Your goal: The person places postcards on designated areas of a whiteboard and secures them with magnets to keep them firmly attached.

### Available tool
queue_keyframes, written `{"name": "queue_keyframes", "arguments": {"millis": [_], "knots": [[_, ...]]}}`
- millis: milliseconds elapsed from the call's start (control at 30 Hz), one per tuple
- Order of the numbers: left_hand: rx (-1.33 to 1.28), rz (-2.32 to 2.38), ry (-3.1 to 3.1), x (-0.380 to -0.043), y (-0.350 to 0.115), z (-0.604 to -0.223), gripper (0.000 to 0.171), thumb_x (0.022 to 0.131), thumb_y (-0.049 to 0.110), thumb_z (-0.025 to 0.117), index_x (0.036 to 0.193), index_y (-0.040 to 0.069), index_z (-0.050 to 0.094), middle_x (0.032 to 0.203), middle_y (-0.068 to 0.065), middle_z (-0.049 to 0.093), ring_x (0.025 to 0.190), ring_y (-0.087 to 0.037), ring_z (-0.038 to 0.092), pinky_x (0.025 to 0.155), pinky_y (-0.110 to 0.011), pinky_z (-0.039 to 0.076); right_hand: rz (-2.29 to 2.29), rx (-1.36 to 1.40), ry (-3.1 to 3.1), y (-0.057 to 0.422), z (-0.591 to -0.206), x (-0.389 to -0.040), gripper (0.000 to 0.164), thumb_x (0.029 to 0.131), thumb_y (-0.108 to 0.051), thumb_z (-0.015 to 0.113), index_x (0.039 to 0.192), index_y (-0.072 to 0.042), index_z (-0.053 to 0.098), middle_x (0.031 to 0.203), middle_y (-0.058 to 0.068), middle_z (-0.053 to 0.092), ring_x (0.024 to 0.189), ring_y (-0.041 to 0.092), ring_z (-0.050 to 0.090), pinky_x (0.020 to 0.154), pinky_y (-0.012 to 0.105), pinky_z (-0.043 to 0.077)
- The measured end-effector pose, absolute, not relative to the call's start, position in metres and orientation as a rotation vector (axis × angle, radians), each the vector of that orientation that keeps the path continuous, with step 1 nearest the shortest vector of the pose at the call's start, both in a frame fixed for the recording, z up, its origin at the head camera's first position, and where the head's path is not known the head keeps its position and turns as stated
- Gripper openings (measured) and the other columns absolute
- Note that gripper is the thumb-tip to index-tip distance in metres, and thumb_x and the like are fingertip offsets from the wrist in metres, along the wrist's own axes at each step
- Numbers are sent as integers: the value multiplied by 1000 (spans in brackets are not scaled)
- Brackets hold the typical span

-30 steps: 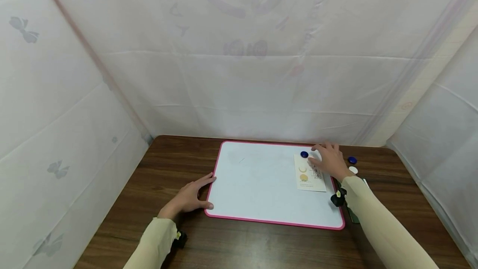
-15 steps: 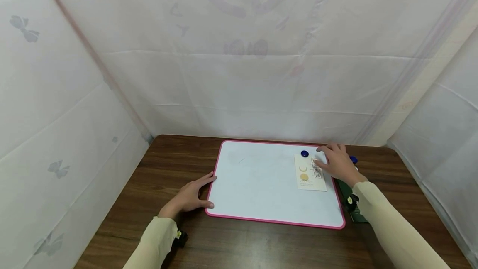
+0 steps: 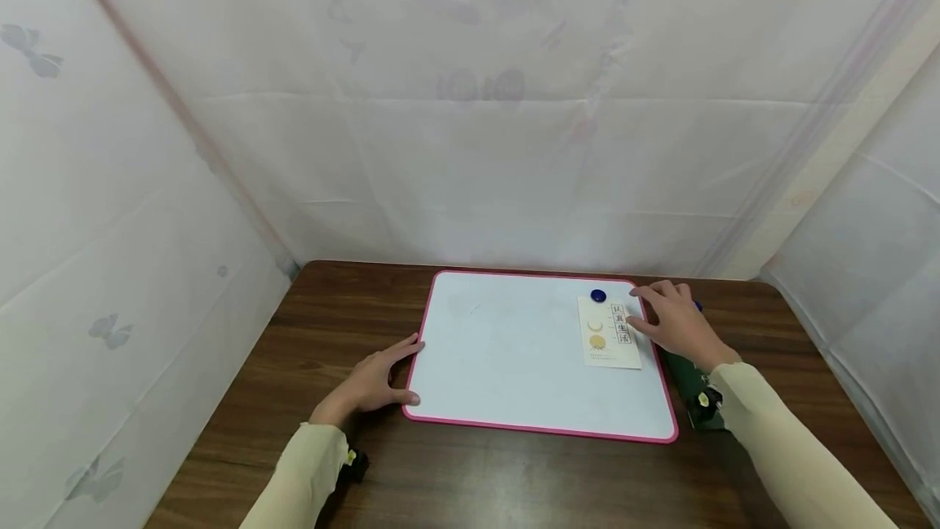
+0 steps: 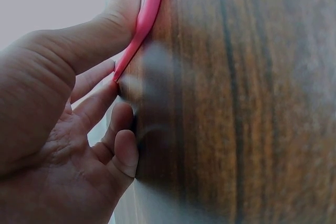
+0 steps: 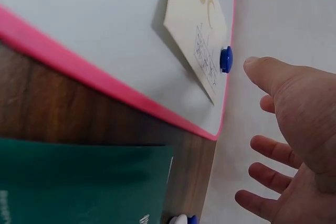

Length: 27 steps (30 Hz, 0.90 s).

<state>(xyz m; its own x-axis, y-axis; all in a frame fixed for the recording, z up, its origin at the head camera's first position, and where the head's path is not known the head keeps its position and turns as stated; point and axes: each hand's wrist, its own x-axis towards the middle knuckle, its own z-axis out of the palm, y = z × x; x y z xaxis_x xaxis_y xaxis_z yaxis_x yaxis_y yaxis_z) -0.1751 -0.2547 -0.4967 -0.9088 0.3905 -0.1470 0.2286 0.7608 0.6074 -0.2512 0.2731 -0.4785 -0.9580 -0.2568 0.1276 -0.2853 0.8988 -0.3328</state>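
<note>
My left hand point(image 3: 369, 386) rests at the left edge of a pink-framed whiteboard point(image 3: 507, 357), its thumb and fingers spread along the frame. In the left wrist view the thumb lies on the frame, with fingertips down by the table. A cream card point(image 3: 609, 353), printed with a moon, a sun and boxed characters, lies on the board's right part. At its upper edge sits a round blue magnet point(image 3: 598, 295); the card's free corners stand off the board in the right wrist view point(image 5: 194, 35). My right hand point(image 3: 679, 329) hovers by the board's upper right corner, holding nothing, fingers apart.
On the brown wooden table point(image 3: 330, 308), a green booklet point(image 5: 84, 182) lies to the right of the board, partly under my right forearm. Beyond it are a white magnet point(image 5: 180, 219) and another blue one point(image 5: 193, 220). White sheeting point(image 3: 470, 186) encloses the back and sides.
My right hand has drawn back to the right from the magnet and card, uncovering the card's printed characters. The left hand has stayed at the board's left edge.
</note>
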Motion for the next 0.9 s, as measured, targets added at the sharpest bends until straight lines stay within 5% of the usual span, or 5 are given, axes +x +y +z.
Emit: {"name": "queue_keyframes", "arguments": {"millis": [900], "knots": [[491, 881, 2696, -175, -255, -497, 87, 84, 34, 86, 157, 13, 43, 168, -11, 28, 149, -44, 31, 116, -72, 21, 503, 476, -2896, 306, -480, -218, 59, 89, -23, 82, 140, -6, 56, 137, 30, 48, 115, 46, 38, 89, 69, 46]]}}
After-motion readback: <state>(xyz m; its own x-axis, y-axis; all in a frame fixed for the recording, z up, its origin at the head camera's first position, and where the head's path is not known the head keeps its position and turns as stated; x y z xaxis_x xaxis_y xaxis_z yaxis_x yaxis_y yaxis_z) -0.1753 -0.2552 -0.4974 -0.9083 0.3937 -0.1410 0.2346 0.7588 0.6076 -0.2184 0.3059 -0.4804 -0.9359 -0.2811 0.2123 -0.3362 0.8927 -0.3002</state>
